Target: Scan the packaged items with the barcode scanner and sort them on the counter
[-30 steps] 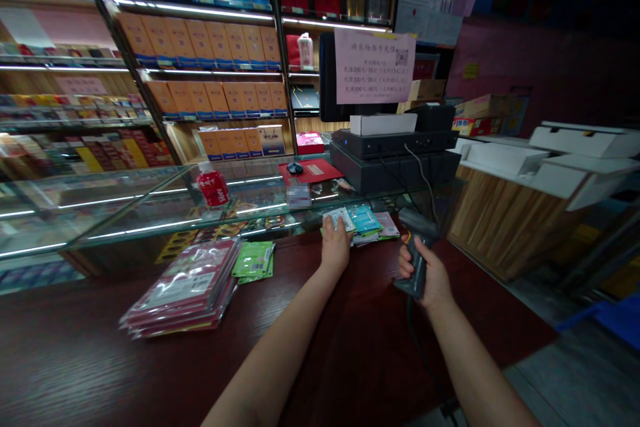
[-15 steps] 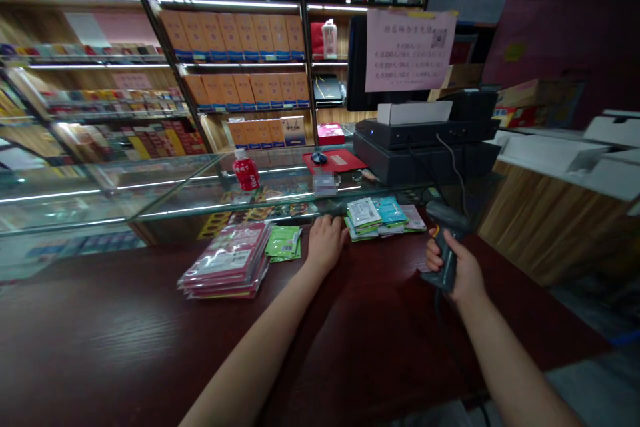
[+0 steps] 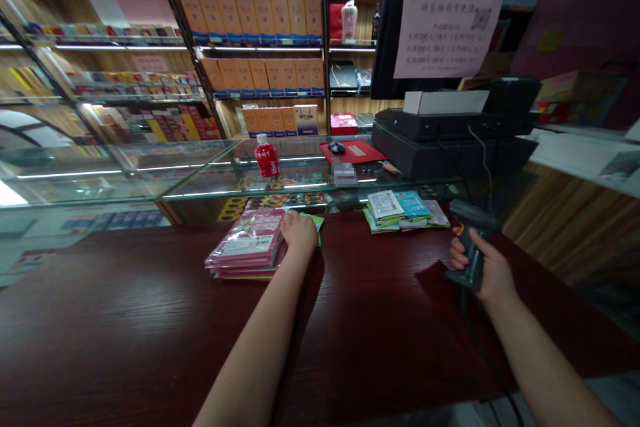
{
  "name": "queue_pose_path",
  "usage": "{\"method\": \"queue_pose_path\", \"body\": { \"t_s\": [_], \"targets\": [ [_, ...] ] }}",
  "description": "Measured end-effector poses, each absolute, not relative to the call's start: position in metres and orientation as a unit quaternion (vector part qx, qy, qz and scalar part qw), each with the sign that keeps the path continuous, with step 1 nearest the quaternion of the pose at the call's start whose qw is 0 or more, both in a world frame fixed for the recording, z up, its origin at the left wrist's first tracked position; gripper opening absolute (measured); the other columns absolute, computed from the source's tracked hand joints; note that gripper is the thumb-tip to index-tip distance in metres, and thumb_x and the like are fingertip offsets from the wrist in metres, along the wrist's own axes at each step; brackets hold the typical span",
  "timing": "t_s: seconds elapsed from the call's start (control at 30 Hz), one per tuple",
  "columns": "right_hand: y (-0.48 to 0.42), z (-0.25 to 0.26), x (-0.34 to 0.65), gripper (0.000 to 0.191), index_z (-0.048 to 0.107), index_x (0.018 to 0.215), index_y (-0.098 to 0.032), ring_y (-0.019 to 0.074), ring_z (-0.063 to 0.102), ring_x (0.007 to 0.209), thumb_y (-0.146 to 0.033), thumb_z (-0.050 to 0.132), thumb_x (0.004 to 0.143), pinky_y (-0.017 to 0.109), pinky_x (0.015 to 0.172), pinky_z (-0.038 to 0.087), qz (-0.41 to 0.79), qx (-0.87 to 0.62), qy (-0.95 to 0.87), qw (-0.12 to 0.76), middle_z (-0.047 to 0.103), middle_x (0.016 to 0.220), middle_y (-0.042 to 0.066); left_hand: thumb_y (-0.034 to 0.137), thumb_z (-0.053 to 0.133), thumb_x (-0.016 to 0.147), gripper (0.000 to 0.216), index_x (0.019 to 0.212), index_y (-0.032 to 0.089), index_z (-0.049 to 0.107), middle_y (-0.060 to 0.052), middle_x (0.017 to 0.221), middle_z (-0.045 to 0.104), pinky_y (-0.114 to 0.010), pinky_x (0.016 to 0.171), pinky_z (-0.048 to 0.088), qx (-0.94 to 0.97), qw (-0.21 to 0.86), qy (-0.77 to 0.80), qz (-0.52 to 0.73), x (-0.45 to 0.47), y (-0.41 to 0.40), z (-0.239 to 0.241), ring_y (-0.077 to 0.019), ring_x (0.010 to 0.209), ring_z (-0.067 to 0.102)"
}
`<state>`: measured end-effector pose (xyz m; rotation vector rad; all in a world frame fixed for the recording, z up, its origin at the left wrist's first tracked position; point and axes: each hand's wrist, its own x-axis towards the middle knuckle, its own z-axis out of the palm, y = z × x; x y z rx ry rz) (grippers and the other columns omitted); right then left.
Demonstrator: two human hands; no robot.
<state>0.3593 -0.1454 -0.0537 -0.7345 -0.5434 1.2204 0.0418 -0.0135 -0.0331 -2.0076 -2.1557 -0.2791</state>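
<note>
My left hand (image 3: 300, 232) lies over the small green packets (image 3: 319, 221), at the right edge of a stack of pink packets in clear wrap (image 3: 247, 243). Its fingers are loosely bent and apart, with some tips hidden; I see nothing lifted in it. Most of the green packets are covered by this hand. At the right, my right hand (image 3: 493, 267) is wrapped round the handle of a dark barcode scanner (image 3: 473, 240), held upright above the table with its cord hanging down. Between the hands, farther back, lies a pile of white, blue and pink sachets (image 3: 400, 210).
Behind the dark red table (image 3: 165, 340) runs a glass display counter (image 3: 300, 180). On it stand a red bottle (image 3: 267, 157), a computer mouse (image 3: 337, 147) on a red folder, and a black cash drawer (image 3: 450, 153) beneath a monitor with a paper notice (image 3: 450, 33).
My left hand has moved left, from beside the sachet pile onto the green packets by the pink stack. The scanner stays in my right hand. The camera view has shifted slightly.
</note>
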Motion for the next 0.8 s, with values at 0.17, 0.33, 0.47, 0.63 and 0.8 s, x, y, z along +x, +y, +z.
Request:
{"method": "queue_pose_path", "body": {
  "t_s": [0.17, 0.33, 0.47, 0.63, 0.8],
  "targets": [
    [-0.144, -0.056, 0.361, 0.025, 0.064, 0.084, -0.017, 0.0064, 0.039, 0.041, -0.034, 0.075, 0.069, 0.016, 0.036, 0.036, 0.552, -0.337, -0.253, 0.719, 0.048, 0.055, -0.004, 0.03, 0.058, 0.077, 0.028, 0.097, 0.013, 0.067, -0.022, 0.108, 0.06, -0.043, 0.084, 0.041, -0.68, 0.072, -0.722, -0.105, 0.045, -0.014, -0.031, -0.0362, 0.106, 0.053],
    [-0.144, -0.056, 0.361, 0.025, 0.064, 0.084, -0.018, 0.0067, 0.039, 0.041, -0.034, 0.075, 0.069, 0.017, 0.036, 0.037, 0.553, -0.338, -0.253, 0.718, 0.048, 0.056, -0.004, 0.028, 0.069, 0.069, 0.043, 0.108, 0.012, 0.061, -0.021, 0.112, 0.057, -0.04, 0.083, 0.045, -0.67, 0.065, -0.726, -0.143, 0.045, -0.015, -0.027, -0.0347, 0.104, 0.056],
    [-0.145, -0.053, 0.359, 0.025, 0.064, 0.084, -0.017, 0.0057, 0.039, 0.041, -0.034, 0.074, 0.069, 0.016, 0.036, 0.036, 0.554, -0.332, -0.246, 0.723, 0.047, 0.056, -0.004, 0.021, 0.066, 0.069, 0.028, 0.096, 0.012, 0.063, -0.018, 0.108, 0.059, -0.035, 0.082, 0.045, -0.692, 0.002, -0.694, -0.197, 0.038, -0.007, -0.021, -0.0288, 0.097, 0.06],
    [-0.149, -0.048, 0.357, 0.022, 0.064, 0.085, -0.018, 0.0057, 0.038, 0.041, -0.034, 0.072, 0.072, 0.016, 0.035, 0.036, 0.551, -0.322, -0.263, 0.724, 0.047, 0.057, -0.004, 0.021, 0.065, 0.064, 0.011, 0.068, 0.016, 0.057, -0.005, 0.068, 0.061, -0.031, 0.07, 0.045, -0.661, -0.199, -0.612, -0.384, 0.04, 0.005, -0.015, -0.0213, 0.074, 0.06],
    [-0.156, -0.043, 0.353, 0.024, 0.064, 0.091, -0.021, 0.0068, 0.034, 0.037, -0.037, 0.07, 0.074, 0.019, 0.032, 0.031, 0.58, -0.318, -0.339, 0.669, 0.047, 0.056, -0.003, 0.031, 0.072, 0.055, 0.029, 0.071, 0.018, 0.053, 0.001, 0.062, 0.059, -0.027, 0.059, 0.044, -0.497, -0.471, -0.417, -0.597, 0.069, 0.004, -0.018, -0.0137, 0.057, 0.056]
  ]
}}
